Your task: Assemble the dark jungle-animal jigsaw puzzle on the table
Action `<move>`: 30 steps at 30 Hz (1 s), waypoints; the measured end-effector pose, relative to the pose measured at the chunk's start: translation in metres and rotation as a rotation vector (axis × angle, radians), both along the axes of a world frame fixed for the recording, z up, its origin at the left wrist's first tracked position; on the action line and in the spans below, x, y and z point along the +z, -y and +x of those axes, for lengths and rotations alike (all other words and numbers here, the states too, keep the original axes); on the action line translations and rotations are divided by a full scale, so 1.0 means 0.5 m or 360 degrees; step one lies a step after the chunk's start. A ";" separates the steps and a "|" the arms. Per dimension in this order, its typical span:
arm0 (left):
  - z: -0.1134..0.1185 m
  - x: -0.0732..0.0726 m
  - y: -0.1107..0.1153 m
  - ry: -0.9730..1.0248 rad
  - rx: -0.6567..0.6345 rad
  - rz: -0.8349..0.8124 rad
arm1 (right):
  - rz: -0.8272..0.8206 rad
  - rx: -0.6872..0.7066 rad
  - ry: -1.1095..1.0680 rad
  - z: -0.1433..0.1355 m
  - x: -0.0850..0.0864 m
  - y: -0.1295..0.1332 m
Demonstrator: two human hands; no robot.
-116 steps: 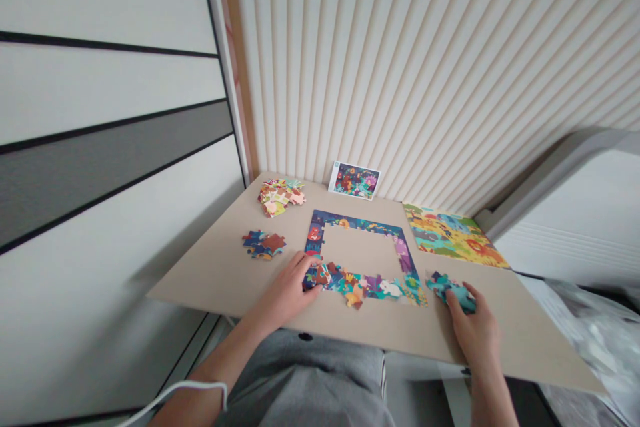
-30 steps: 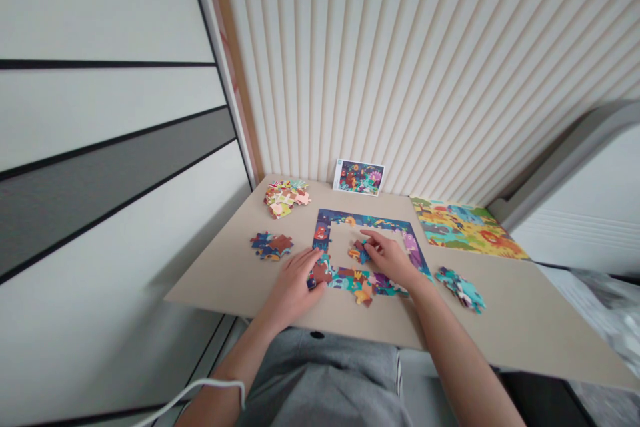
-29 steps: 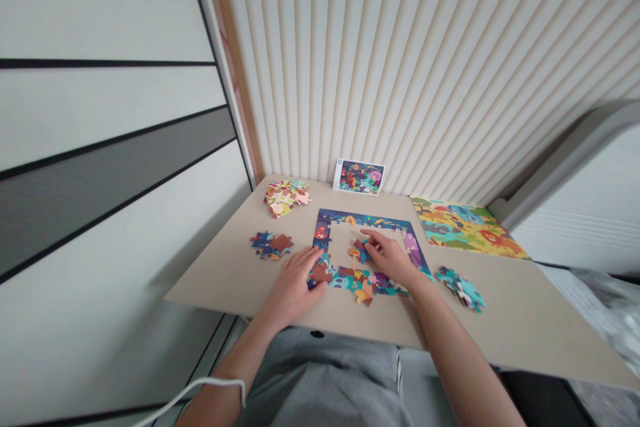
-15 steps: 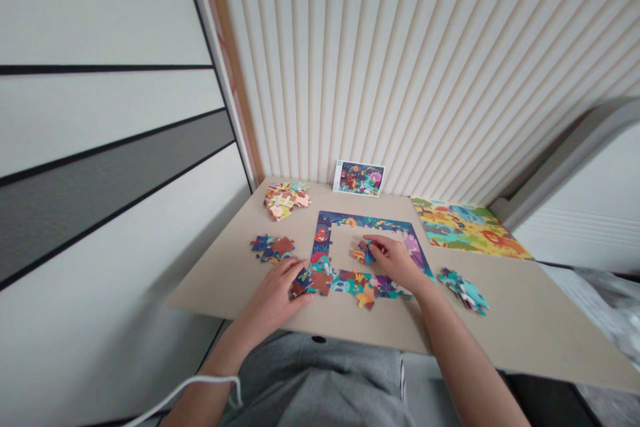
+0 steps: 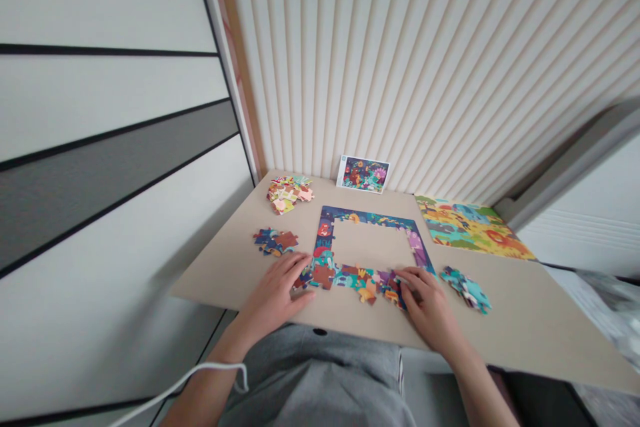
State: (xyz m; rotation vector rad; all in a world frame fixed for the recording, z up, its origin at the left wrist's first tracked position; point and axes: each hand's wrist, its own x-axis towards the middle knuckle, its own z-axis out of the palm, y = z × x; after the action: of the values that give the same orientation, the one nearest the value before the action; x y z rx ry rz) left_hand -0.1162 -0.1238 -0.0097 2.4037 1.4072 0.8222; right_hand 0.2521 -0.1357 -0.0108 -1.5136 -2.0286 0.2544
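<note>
Left hand (image 5: 274, 290) down at the near left corner of the puzzle frame (image 5: 373, 218), thumb and fingers spread around dark pieces (image 5: 303, 278); whether they grip, can't tell. And here's the right hand (image 5: 425, 299), fingertips pinching a small cluster (image 5: 393, 291) at the frame's near side, just right of an orange piece (image 5: 368, 295)! The frame lies mid-table (image 5: 220, 273), blue pile (image 5: 276, 241) to its left, teal pile (image 5: 466, 290) to its right.
</note>
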 end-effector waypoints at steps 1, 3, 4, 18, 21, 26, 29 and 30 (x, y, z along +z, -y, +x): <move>0.001 0.002 -0.002 -0.0038 -0.0040 0.0010 | 0.0048 -0.0023 0.0023 -0.001 -0.006 0.000; 0.000 0.005 -0.005 -0.0121 -0.0160 0.0012 | 0.0119 -0.0050 0.0065 -0.005 -0.014 -0.001; -0.001 0.006 -0.007 -0.0156 -0.0217 0.0005 | 0.0139 -0.0049 0.0091 -0.007 -0.016 -0.002; -0.003 -0.021 -0.003 0.0188 0.0118 -0.0028 | 0.0189 -0.0069 0.0124 -0.006 -0.019 0.008; 0.000 -0.017 -0.003 0.0285 0.0149 0.0000 | 0.0192 -0.0036 -0.0074 -0.024 -0.005 0.010; 0.052 0.034 -0.012 0.0344 0.0077 0.0122 | -0.0197 0.0230 -0.0483 -0.109 0.056 0.006; 0.103 0.071 -0.035 0.0334 0.0005 0.0224 | -0.0454 0.0414 -0.0635 -0.172 0.094 -0.021; 0.119 0.081 -0.045 0.0328 -0.0001 0.0251 | -0.0503 0.0463 -0.0683 -0.191 0.103 -0.036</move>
State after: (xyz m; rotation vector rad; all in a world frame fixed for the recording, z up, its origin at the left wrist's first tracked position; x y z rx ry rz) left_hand -0.0565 -0.1011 0.0310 2.3484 1.3062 1.1843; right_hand 0.1567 -0.1177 0.0405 -1.1952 -1.9041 0.9689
